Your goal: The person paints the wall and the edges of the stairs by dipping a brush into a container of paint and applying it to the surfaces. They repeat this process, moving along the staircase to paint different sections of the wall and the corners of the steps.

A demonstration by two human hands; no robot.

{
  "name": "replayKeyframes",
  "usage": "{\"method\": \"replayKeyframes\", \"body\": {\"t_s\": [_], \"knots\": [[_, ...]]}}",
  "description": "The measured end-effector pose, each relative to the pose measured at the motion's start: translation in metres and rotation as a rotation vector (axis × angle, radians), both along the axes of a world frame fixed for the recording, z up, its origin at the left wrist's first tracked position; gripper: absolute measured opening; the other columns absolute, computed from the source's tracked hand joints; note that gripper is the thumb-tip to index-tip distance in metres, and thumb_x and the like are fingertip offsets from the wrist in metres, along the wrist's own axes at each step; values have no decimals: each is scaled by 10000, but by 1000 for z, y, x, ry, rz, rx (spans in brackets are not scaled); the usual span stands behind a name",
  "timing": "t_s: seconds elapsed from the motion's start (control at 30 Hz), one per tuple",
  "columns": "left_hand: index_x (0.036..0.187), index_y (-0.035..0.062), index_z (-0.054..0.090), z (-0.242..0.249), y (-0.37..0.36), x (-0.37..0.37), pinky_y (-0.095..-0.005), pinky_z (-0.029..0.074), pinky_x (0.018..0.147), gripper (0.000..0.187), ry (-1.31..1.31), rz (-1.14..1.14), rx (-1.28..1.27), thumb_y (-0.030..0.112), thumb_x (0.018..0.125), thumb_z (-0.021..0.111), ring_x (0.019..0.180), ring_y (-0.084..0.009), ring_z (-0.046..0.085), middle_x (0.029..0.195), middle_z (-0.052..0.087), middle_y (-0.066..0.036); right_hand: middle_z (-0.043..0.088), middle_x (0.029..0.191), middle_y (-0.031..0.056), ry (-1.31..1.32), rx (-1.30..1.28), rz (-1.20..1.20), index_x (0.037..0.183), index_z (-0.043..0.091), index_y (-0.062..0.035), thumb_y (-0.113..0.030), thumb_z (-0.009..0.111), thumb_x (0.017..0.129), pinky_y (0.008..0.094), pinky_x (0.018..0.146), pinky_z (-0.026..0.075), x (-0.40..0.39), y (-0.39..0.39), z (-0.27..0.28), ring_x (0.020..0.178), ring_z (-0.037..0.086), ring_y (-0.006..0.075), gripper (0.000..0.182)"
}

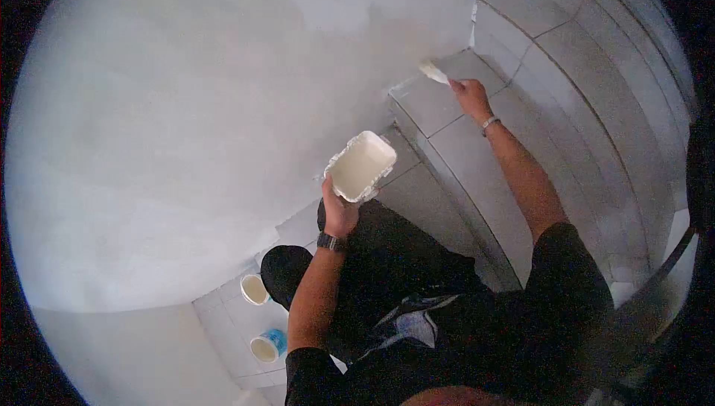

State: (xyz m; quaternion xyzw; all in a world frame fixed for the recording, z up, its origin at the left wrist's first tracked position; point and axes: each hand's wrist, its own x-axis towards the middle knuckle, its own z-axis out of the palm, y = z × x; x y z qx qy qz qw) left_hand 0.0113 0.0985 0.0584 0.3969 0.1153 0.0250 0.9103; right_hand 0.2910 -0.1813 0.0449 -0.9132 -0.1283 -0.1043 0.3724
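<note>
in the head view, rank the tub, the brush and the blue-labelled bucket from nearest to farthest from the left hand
1. Tub: in the left hand, held in its grip just above it.
2. Blue-labelled bucket: on the floor tiles below, lower left of the hand.
3. Brush: up right at the wall, held in the right hand.

In the picture, the bucket and the brush are nearly level, so their order is uncertain.

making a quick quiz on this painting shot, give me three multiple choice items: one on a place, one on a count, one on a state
1. Where is the brush?
A. at the wall by the steps
B. on the floor
C. in a bucket

2. How many buckets stand on the floor?
A. one
B. two
C. four

3. The left hand is
A. empty
B. holding a white tray
C. holding a bucket

Answers: 1 A, the right hand holds it against the wall; 2 B, two stand below; 3 B, the fingers wrap the tray's edge.
</note>
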Motion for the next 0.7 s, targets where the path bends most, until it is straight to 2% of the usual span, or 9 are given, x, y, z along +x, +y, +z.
{"method": "replayKeyframes", "body": {"t_s": [0.03, 0.17, 0.27, 0.33, 0.37, 0.43, 0.57, 0.63, 0.7], "knots": [[1333, 108, 390, 0, 0, 0, -483, 502, 829, 607, -2, 6, 1, 537, 923, 267, 1122, -274, 537, 1299, 493, -90, 560, 640, 206, 59, -79, -37, 763, 616, 20, -417, 525, 886, 458, 590, 409, -1, -1, -5, 580, 542, 363, 463], [1328, 103, 396, 4, -1, 1, -475, 504, 836, 585, 44, 31, -17, 513, 930, 270, 1113, -268, 545, 1293, 497, -91, 556, 627, 222, -171, -81, 96, 743, 617, 18, -419, 531, 880, 452, 583, 421, 0, -1, 12, 578, 544, 387, 466], [1323, 98, 399, 3, -3, 1, -462, 513, 827, 572, 29, 28, -25, 497, 935, 272, 1108, -268, 549, 1286, 502, -95, 575, 593, 178, -25, -44, 34, 785, 639, 19, -434, 536, 874, 416, 563, 435, -8, 18, 85, 532, 553, 321, 473], [1319, 93, 402, 2, -2, 2, -450, 522, 815, 566, -6, 40, -49, 490, 936, 273, 1102, -268, 553, 1280, 504, -99, 586, 576, 115, -78, 318, 38, 808, 654, 24, -438, 540, 870, 375, 544, 430, -20, 27, 122, 517, 547, 224, 480], [1319, 86, 399, 2, 0, 2, -451, 520, 818, 572, 12, 25, -29, 492, 936, 275, 1105, -274, 550, 1281, 503, -106, 586, 576, 115, -75, 316, 46, 808, 654, 24, -438, 540, 870, 375, 544, 430, -25, 28, 125, 517, 547, 224, 480], [1320, 79, 396, 4, 1, 3, -453, 519, 822, 578, 27, 23, -15, 493, 935, 278, 1109, -279, 548, 1281, 502, -112, 583, 575, 64, -60, 664, 2, 824, 658, 33, -445, 552, 864, 353, 533, 418, -35, 32, 126, 523, 527, 156, 492], [1340, 70, 368, -1, 2, 2, -481, 498, 854, 597, 18, 10, -34, 500, 937, 269, 1130, -300, 532, 1293, 491, -124, 582, 586, 112, -52, 269, -2, 844, 654, 31, -420, 545, 878, 364, 535, 415, -26, 23, 61, 525, 535, 195, 465], [1348, 71, 358, -2, 3, 2, -495, 487, 868, 601, -27, -2, -29, 502, 939, 264, 1141, -306, 525, 1302, 483, -126, 462, 565, 43, 6, 13, 48, 800, 609, 33, -409, 559, 890, 306, 508, 371, -7, 12, 12, 541, 403, 119, 453], [1361, 65, 343, 3, 3, 0, -472, 464, 889, 608, 3, -27, -41, 496, 952, 213, 1161, -283, 509, 1324, 460, -124, 463, 567, 48, -3, 24, 73, 788, 592, 35, -392, 556, 898, 307, 511, 373, -11, 2, 11, 547, 399, 119, 443]]}}
